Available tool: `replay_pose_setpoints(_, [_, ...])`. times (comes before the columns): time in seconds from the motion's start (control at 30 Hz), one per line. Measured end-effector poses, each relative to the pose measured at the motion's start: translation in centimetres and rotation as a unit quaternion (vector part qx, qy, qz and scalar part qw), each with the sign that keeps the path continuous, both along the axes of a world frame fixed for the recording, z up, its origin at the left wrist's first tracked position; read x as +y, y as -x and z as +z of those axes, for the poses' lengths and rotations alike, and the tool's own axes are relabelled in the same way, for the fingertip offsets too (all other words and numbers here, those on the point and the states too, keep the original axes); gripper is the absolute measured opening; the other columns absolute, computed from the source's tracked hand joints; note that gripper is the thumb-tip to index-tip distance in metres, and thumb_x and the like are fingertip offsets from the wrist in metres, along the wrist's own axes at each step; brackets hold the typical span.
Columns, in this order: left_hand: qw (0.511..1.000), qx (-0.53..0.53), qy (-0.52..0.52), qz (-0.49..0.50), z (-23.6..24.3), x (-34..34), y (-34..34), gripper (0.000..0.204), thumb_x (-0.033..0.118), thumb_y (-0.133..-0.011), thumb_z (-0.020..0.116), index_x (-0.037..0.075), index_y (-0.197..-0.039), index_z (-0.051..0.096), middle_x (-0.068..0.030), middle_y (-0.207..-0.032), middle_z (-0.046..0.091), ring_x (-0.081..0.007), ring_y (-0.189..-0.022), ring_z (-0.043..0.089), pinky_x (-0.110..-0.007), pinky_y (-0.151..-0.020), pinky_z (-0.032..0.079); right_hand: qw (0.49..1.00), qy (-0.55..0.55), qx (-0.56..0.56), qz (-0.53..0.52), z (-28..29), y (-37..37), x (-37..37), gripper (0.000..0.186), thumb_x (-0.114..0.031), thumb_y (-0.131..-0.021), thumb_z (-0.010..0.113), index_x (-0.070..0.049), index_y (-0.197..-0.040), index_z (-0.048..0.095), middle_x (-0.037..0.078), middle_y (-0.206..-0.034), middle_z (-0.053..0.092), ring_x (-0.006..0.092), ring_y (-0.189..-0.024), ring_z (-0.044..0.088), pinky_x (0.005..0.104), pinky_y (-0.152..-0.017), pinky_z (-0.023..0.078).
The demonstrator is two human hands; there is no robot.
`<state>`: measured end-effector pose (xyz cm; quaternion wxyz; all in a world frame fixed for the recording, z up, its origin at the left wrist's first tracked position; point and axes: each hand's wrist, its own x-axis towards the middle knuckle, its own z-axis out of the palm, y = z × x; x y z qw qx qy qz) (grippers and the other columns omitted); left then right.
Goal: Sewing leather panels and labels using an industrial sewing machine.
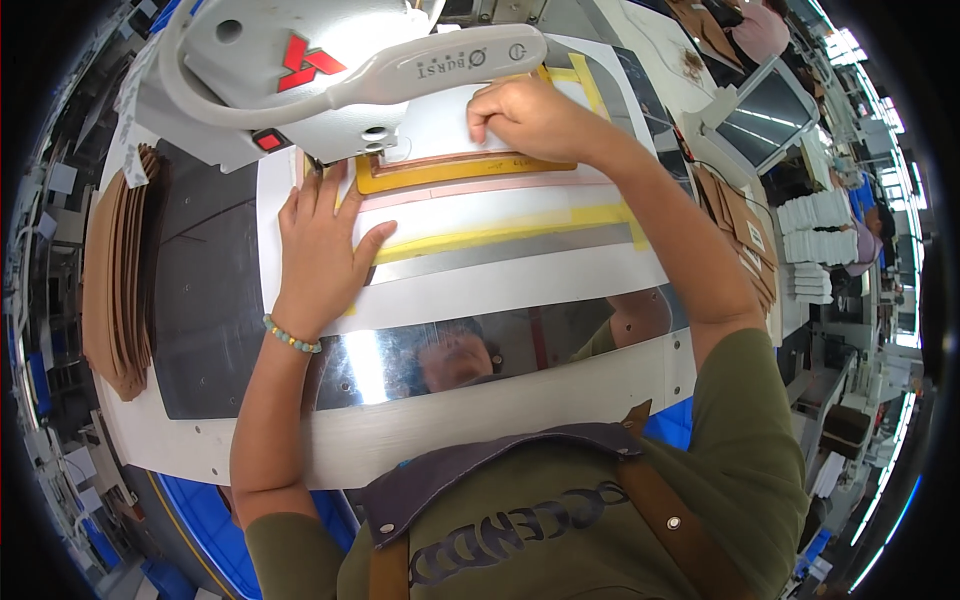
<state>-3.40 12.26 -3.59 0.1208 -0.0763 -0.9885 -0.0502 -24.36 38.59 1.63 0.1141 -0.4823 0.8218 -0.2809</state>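
Note:
A white sewing machine head [230, 70] overhangs a flat template of white sheets, pink strip and yellow tape [480, 230]. A yellow frame [465, 175] with a brown inner strip lies on it. My left hand [320, 235] is open, fingers spread and pressed on the template beside the frame's left end, fingertips near the machine's needle area. My right hand [510, 115] is closed, fingers curled down on the white area inside the frame; what they hold, if anything, is hidden.
Brown pieces are stacked at left [118, 280] and right [738, 235]. A metal plate [530, 350] borders the table's front. A screen [760, 110] and white stacks [810, 230] stand at right. Co-workers [755, 30] are beyond. Blue bins [190, 510] sit below the table.

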Motion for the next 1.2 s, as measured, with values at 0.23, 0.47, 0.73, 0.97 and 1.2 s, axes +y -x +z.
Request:
replay_pose_setpoints(0.23, [1.000,0.004,-0.027,0.014,0.5,-0.4,-0.5,0.066,0.047,-0.106,0.062,0.001,-0.152,0.058,-0.0215,-0.169,0.042,-0.0439,-0.158,0.031,-0.056,-0.126,0.023,0.943,0.066,-0.327,-0.008,-1.3,-3.5,-8.1,0.019,-0.001,-0.101,0.051,0.002,-0.100,0.069,0.009,-0.103,0.076,0.0160,-0.110,0.069,0.0323,-0.101,0.053])
replay_pose_setpoints(0.47, [0.993,0.007,-0.113,-0.025,1.7,-2.5,-0.7,0.065,0.050,-0.106,0.060,-0.001,-0.147,0.061,-0.0225,-0.159,0.054,-0.0428,-0.153,0.042,-0.053,-0.124,0.035,0.975,0.093,-0.171,-0.109,-1.2,-3.5,-3.5,0.028,0.000,-0.096,0.054,-0.002,-0.116,0.072,0.013,-0.128,0.074,0.0194,-0.112,0.067,0.0331,-0.098,0.051])
replay_pose_setpoints(0.73, [0.946,0.137,0.082,0.283,7.0,-25.6,-5.8,0.029,0.018,-0.103,0.064,-0.002,-0.120,0.075,-0.0199,-0.118,0.077,-0.0398,-0.110,0.071,-0.048,-0.097,0.056,0.954,0.225,0.045,-0.192,-2.8,-5.4,4.3,0.019,0.001,-0.100,0.053,-0.001,-0.100,0.072,0.011,-0.131,0.074,0.0248,-0.125,0.067,0.0369,-0.110,0.048])
replay_pose_setpoints(0.97, [0.915,0.052,0.071,0.393,6.0,-37.4,-9.6,0.022,0.010,-0.097,0.065,0.001,-0.112,0.078,-0.0233,-0.113,0.076,-0.0430,-0.105,0.072,-0.051,-0.095,0.056,0.953,0.231,0.053,-0.188,-2.8,-5.0,3.9,0.019,0.002,-0.101,0.053,0.000,-0.098,0.072,0.011,-0.128,0.075,0.0250,-0.123,0.068,0.0368,-0.108,0.049])
replay_pose_setpoints(1.2, [0.920,0.063,0.092,0.375,6.7,-38.8,-7.5,0.021,0.009,-0.095,0.064,0.002,-0.105,0.081,-0.0243,-0.105,0.078,-0.0425,-0.108,0.073,-0.050,-0.098,0.056,0.952,0.231,0.056,-0.193,-2.5,-5.2,3.7,0.018,0.004,-0.101,0.054,0.000,-0.097,0.071,0.011,-0.128,0.075,0.0241,-0.122,0.069,0.0354,-0.106,0.050])
